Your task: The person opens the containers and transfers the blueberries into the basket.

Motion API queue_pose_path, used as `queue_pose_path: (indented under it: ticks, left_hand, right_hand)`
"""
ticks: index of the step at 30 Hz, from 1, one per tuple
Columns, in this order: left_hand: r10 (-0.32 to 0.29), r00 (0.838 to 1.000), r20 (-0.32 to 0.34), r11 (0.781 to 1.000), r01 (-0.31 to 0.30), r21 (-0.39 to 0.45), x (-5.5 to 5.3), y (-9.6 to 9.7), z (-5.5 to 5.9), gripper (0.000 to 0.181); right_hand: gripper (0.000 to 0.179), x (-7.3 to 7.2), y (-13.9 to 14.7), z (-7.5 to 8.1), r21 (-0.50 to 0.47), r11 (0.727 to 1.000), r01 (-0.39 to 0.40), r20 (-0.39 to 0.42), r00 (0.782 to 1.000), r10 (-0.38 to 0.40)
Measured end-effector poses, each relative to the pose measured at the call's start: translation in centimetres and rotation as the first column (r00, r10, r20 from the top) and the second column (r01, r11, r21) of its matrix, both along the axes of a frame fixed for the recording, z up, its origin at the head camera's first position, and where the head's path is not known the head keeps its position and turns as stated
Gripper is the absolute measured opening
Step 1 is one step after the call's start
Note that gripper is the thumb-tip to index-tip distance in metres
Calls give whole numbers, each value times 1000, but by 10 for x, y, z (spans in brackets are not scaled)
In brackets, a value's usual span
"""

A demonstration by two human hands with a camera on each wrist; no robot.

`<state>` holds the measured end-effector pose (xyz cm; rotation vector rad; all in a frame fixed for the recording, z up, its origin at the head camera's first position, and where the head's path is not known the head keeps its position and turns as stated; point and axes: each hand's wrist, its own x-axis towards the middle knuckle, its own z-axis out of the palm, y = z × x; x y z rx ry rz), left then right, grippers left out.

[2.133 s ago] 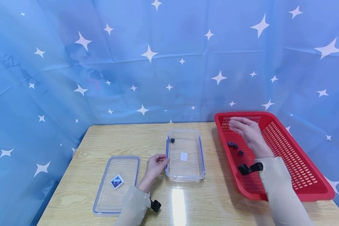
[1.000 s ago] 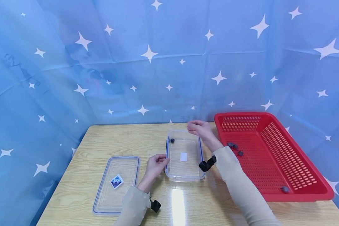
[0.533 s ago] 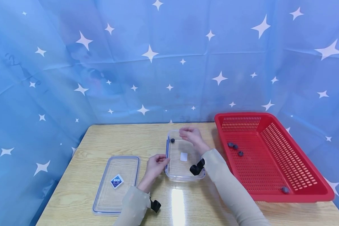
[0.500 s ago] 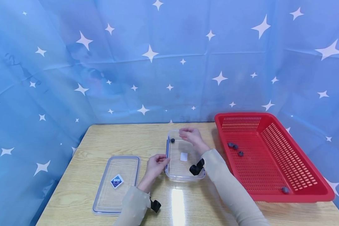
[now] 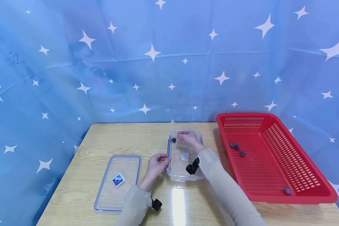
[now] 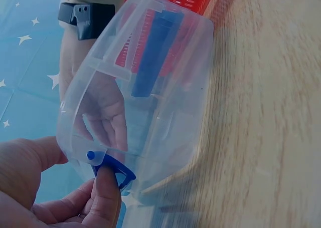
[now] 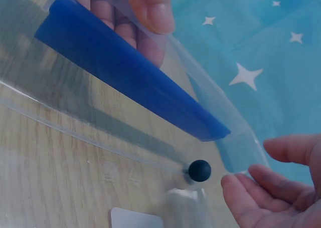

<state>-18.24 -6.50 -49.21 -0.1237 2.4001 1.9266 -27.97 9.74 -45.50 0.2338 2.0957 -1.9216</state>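
A clear plastic food container (image 5: 186, 176) with blue side latches stands on the table. My left hand (image 5: 157, 164) pinches its left wall at the blue latch (image 7: 115, 62), thumb (image 6: 106, 193) against the latch. Inside, at the far left corner, lies one blueberry (image 7: 199, 171). My right hand (image 5: 188, 138) is over the far part of the container, right of that blueberry. Its fingers are loosely bent and apart from the thumb (image 7: 288, 148), and I see nothing between them; the palm is partly hidden.
A red perforated basket (image 5: 260, 169) stands on the right. Several blueberries (image 5: 242, 154) lie in it, one (image 5: 287, 191) near its front right. The container's clear lid (image 5: 107, 194) lies flat at the left, with a blue-and-white label. A starry blue curtain (image 5: 169, 62) hangs behind.
My right hand has moved left from above the red basket and down over the container. The left hand has stayed at the container's left wall. The blueberry inside has not moved.
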Motion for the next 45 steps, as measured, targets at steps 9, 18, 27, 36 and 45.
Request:
queue_pose_path:
  ticks: [9,18,27,36,45]
  left_hand:
    - [-2,1000,-29,1000,2,21,0,0,0,29]
    - [7,1000,-17,999,-6,32,1,1,2,29]
    - [17,1000,3,999,-17,28,0,1,3,28]
    - [16,1000,-8,1000,-16,15,-1,2,1,26]
    - [22,1000,-3,1000,-22,0,0,1,2,27]
  right_hand:
    - [36,-5,-8,-14,43,999,-25,34,999,24]
    - [33,-7,-8,-23,144,988,-45,61,997,37]
    - [24,-8,-10,-30,188,979,-83,46,996,76]
    - [17,-7,-15,-35,265,962,-69,12,998,68]
    - [18,-6,-12,-32,267,958,-108,-9,993,115]
